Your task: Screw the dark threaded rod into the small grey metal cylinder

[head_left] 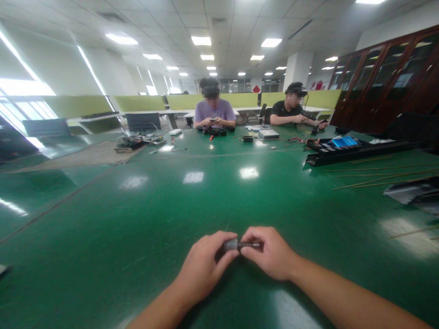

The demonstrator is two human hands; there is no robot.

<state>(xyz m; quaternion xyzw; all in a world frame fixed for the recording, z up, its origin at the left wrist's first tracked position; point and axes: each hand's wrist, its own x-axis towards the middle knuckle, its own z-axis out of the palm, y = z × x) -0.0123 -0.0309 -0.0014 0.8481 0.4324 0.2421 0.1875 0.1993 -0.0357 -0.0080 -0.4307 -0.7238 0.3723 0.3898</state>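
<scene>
Low in the middle of the head view, a small grey metallic cylinder with a thin dark shaft (232,245) lies level between my hands. My left hand (202,260) grips the thick grey body with thumb and fingers. The thumb and fingertips of my right hand (272,253) are closed around the thin dark shaft. Both hands are just over the green tabletop (154,228). What exactly the part is cannot be made out, and its ends are partly hidden by my fingers.
Black trays with a blue pack (345,141) and thin rods (373,178) lie at the right. Electronic parts (137,140) sit at the far left, and a grey box (269,135) at the far side. Two people (215,109) work across the table.
</scene>
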